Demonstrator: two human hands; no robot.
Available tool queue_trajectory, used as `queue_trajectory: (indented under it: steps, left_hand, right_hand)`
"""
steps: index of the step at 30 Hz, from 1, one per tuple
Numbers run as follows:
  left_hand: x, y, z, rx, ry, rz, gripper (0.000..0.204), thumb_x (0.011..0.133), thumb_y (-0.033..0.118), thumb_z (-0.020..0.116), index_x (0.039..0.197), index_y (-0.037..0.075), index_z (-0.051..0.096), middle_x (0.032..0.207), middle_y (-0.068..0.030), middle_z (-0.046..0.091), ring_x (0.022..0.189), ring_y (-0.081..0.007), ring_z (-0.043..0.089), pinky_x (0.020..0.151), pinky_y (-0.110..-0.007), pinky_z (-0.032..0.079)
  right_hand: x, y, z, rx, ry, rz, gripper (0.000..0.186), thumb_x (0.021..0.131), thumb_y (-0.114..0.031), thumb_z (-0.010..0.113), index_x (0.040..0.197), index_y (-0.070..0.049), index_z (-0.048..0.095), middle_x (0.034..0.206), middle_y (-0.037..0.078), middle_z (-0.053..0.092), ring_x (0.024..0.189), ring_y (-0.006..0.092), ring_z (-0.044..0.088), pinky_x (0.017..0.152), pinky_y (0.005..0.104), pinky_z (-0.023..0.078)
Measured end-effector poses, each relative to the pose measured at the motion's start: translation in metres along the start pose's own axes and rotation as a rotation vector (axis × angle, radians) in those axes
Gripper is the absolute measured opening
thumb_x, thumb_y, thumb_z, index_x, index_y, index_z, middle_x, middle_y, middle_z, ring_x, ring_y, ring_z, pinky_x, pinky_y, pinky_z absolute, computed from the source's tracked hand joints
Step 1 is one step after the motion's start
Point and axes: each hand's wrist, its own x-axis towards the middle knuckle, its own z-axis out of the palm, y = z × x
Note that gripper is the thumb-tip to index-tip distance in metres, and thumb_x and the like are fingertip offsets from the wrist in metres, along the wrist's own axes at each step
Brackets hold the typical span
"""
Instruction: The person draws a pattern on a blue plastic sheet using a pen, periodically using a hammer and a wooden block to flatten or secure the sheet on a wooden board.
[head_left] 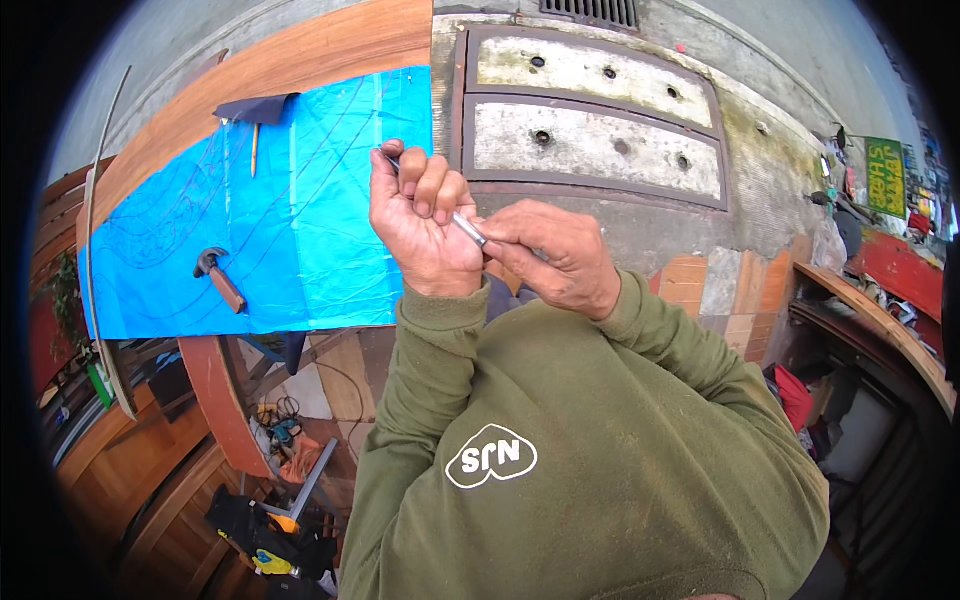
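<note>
A slim silver metal rod (468,228) runs slantwise between my two hands, close in front of my chest. My left hand (428,225) is palm up with its fingers curled round the rod, and a dark end sticks out by the thumb. With thumb and fingers my right hand (556,254) pinches the rod's silver end. The middle of the rod is hidden by my left fingers, and I cannot make out what tool it is. Left of my hands lies a blue sheet (340,230) with curving lines, bearing a hammer (220,280) and a pencil (254,150).
The sheet covers part of a wooden tabletop (360,45). A dark flat piece (257,108) lies at the sheet's far edge. Beyond my hands, a framed panel with holes (600,140) is set in the concrete floor. Cluttered shelving (870,320) stands at the right.
</note>
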Motion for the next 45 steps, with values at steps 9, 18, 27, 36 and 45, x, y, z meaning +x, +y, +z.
queue_trajectory:
  steps: [9, 18, 27, 36, 45]
  left_hand:
    - [0.002, 0.013, 0.001, -0.036, -0.033, 0.021, 0.028, 0.12, 0.025, 0.042, 0.115, 0.001, 0.055, 0.074, 0.0004, 0.037, 0.055, -0.0091, 0.035, 0.046, -0.026, 0.034]
    - [0.004, 0.032, -0.009, -0.004, -0.013, 0.072, 0.027, 0.12, 0.025, 0.043, 0.115, 0.001, 0.055, 0.074, 0.0003, 0.038, 0.055, -0.009, 0.034, 0.046, -0.026, 0.033]
    - [-0.002, 0.038, -0.016, 0.319, 0.159, 0.231, 0.028, 0.118, 0.034, 0.05, 0.124, 0.007, 0.055, 0.085, -0.0015, 0.055, 0.069, -0.0122, 0.055, 0.061, -0.027, 0.049]
    - [0.006, 0.024, -0.005, 0.287, 0.234, 0.019, 0.028, 0.116, 0.035, 0.053, 0.127, 0.009, 0.058, 0.125, -0.0167, 0.069, 0.111, -0.0246, 0.071, 0.092, -0.037, 0.065]
    - [0.057, 0.043, -0.029, 1.16, 0.246, 0.338, 0.035, 0.113, 0.034, 0.061, 0.122, 0.001, 0.069, 0.114, -0.0104, 0.076, 0.098, -0.0153, 0.072, 0.078, -0.031, 0.058]
  right_hand:
    - [0.009, -0.01, 0.014, 0.097, 0.036, 0.127, 0.019, 0.09, 0.002, 0.078, 0.109, 0.002, 0.078, 0.097, 0.013, 0.077, 0.087, 0.026, 0.076, 0.075, 0.0352, 0.059]
    - [0.014, 0.001, 0.034, 0.095, 0.046, 0.098, 0.017, 0.091, 0.0, 0.078, 0.107, 0.002, 0.078, 0.095, 0.014, 0.076, 0.082, 0.0245, 0.074, 0.071, 0.0358, 0.057]
    - [0.025, 0.023, 0.044, 0.117, -0.103, 0.254, 0.019, 0.096, -0.007, 0.08, 0.113, 0.0, 0.077, 0.1, 0.011, 0.076, 0.088, 0.019, 0.075, 0.076, 0.0339, 0.059]
    - [0.048, 0.052, 0.051, 0.432, 0.021, 0.121, 0.051, 0.088, -0.005, 0.09, 0.126, -0.005, 0.056, 0.126, 0.008, 0.066, 0.112, 0.016, 0.067, 0.096, 0.0323, 0.056]
    - [0.124, 0.091, 0.017, 0.604, -0.006, 0.407, 0.027, 0.11, -0.014, 0.064, 0.13, 0.005, 0.067, 0.126, 0.016, 0.072, 0.103, 0.0171, 0.071, 0.091, 0.0318, 0.059]
